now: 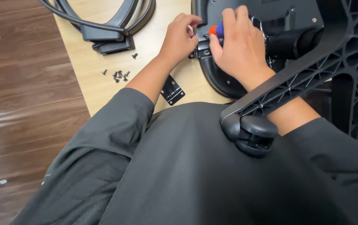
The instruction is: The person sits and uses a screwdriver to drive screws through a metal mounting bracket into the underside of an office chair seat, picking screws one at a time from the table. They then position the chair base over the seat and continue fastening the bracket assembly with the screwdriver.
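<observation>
While I watch from the head camera, both hands work at a metal bracket (202, 51) on the underside of a black office chair (271, 25).

My right hand (239, 43) is wrapped tight around a screwdriver with an orange and blue handle (216, 30), its tip hidden at the bracket. My left hand (180, 36) has its fingers (192, 21) curled together, pinching the bracket's edge. Near the left forearm, a loose hinge plate (172, 90) lies flat on the tabletop (91, 71), with a scatter of small screws (118, 75) farther left. A chair base leg with a caster (252, 135) crosses over my right forearm.
</observation>
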